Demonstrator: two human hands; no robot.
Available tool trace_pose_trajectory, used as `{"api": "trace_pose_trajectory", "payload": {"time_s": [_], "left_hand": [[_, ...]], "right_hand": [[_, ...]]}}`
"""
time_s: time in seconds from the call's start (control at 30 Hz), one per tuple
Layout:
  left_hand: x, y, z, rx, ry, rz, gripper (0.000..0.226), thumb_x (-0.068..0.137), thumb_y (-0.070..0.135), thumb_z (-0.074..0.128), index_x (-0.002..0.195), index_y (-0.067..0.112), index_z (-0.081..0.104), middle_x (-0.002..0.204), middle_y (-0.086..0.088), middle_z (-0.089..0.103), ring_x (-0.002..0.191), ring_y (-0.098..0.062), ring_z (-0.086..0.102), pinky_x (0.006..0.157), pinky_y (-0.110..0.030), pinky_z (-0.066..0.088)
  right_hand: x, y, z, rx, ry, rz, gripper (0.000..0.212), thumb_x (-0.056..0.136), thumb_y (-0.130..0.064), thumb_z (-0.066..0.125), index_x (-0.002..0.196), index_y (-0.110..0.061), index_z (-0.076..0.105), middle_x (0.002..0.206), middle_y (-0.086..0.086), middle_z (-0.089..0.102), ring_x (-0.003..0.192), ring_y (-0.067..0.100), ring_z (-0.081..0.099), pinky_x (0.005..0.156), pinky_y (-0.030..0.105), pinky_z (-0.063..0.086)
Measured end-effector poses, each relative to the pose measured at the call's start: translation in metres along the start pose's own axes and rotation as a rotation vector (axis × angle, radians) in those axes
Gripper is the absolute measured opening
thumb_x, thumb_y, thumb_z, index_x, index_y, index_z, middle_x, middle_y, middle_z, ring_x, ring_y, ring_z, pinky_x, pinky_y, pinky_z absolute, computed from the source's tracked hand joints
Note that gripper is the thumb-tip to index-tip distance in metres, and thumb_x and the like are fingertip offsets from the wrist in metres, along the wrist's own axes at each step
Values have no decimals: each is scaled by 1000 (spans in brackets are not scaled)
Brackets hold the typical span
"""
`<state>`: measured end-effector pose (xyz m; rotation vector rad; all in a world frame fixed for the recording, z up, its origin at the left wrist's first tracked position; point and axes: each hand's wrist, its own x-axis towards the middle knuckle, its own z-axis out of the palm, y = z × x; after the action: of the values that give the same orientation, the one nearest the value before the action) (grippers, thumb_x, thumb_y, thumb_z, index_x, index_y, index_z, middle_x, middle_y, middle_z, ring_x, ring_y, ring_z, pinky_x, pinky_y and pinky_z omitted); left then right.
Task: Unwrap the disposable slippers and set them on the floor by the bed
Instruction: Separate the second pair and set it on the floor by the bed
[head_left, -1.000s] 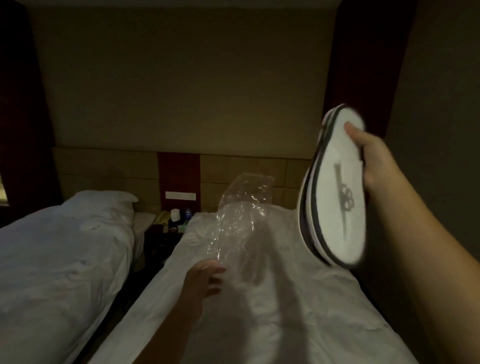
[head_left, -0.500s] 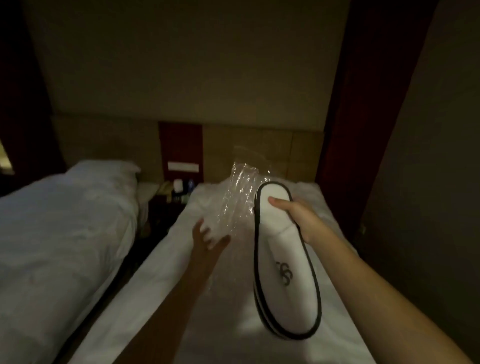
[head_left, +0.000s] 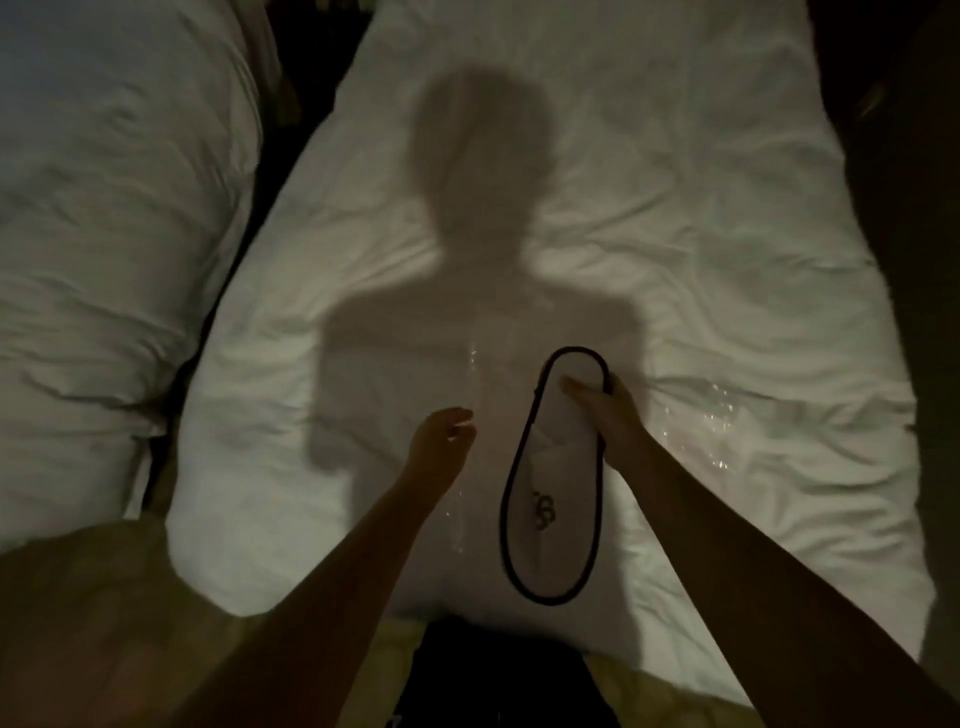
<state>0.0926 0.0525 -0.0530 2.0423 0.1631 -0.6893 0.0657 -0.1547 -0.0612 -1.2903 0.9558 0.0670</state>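
— Head view: where are the slippers (head_left: 553, 478)?
— Over the near half of the bed (head_left: 649, 218), a little right of its middle line. They are white with a dark rim and a dark logo. The toe end points back at the bed's near edge, the heel end up toward the far edge.
— Which hand has them?
— The right hand (head_left: 608, 415). It is clamped on the heel end from the right side, thumb across the white top face, the other fingers wrapped behind the rim. So the grip sits at the far end and nearly the whole length hangs below it toward the person.
— One slipper or both?
— Only one outline shows; whether a second is stacked behind it, I cannot tell.
— And the left hand (head_left: 441, 441)?
— Just left of the slippers, apart from them, fingers loosely curled with a gap between thumb and fingertips. A faint strip of clear plastic wrap (head_left: 470, 395) glints by the fingertips and runs down toward the near edge, but it is too dim to say whether the hand pinches it or it only lies there.
— Anything else on the bed?
— More shiny plastic glints toward the right edge, beside the right wrist. The person's shadow (head_left: 478, 249) falls across the middle of the sheet. A second bed (head_left: 104, 208) lies to the left, across a dark gap.
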Motion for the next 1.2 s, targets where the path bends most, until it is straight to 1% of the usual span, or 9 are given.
{"api": "trace_pose_trajectory", "payload": {"time_s": [0.07,0.23,0.37,0.5,0.67,0.9,0.97,1.1,1.2], "left_hand": [[1,-12,2,-8,-61,-78,35,91,11,56,126,5,58,129,-20,60,107,-30,61,86,-30,50],[-1,-12,6,-61,-244,-161,50,96,40,44,140,17,43,153,-2,35,141,-19,30,112,-37,26],[-22,1,20,-114,-383,-112,46,87,37,61,129,23,49,116,1,64,96,-16,63,69,-18,54],[-34,-2,12,-126,-248,27,48,83,27,70,128,27,55,108,7,65,90,-9,65,59,-10,54],[-47,-1,-21,-328,-95,-15,38,81,28,71,116,22,60,102,-4,73,80,-13,73,63,-28,60],[-65,-9,-109,-435,335,111,47,85,18,67,126,30,46,100,6,66,84,-3,69,62,-21,57],[-70,-13,-128,-391,289,118,16,91,26,58,105,32,64,100,8,68,94,-7,66,73,-26,57],[-85,-25,-171,-591,8,18,37,91,49,46,91,30,77,95,3,78,93,-14,71,77,-28,54],[-102,-58,-241,-572,27,59,31,82,46,62,99,23,74,100,-6,77,89,-19,74,72,-30,59]], "right_hand": [[1,14,-8,10,16,39,19,76,-17,77,86,-28,65,99,9,71,87,27,68,76,43,59],[2,21,-11,8,38,75,21,75,-21,78,89,-28,64,101,8,70,87,27,68,75,41,58],[-12,17,5,29,96,11,38,82,-40,68,111,-15,64,109,12,70,94,30,68,83,49,58],[-32,13,5,330,47,174,54,90,-60,43,95,-13,69,93,9,73,87,27,69,71,38,57],[-73,31,7,-35,-261,133,41,85,-50,60,106,-16,70,99,8,77,89,27,73,75,40,60],[-88,-27,23,-15,-92,-179,29,95,-36,51,114,-19,63,108,11,70,94,28,67,80,43,56],[-105,-37,54,-35,-190,-208,29,94,-38,51,110,-19,67,108,12,72,98,31,68,87,49,56],[-158,-22,167,-160,-277,-306,21,95,-32,53,95,-18,69,102,15,73,99,31,68,89,49,54],[-198,-2,258,-247,-340,-293,25,94,-37,53,95,-17,69,96,11,73,91,28,69,85,51,56]]}}
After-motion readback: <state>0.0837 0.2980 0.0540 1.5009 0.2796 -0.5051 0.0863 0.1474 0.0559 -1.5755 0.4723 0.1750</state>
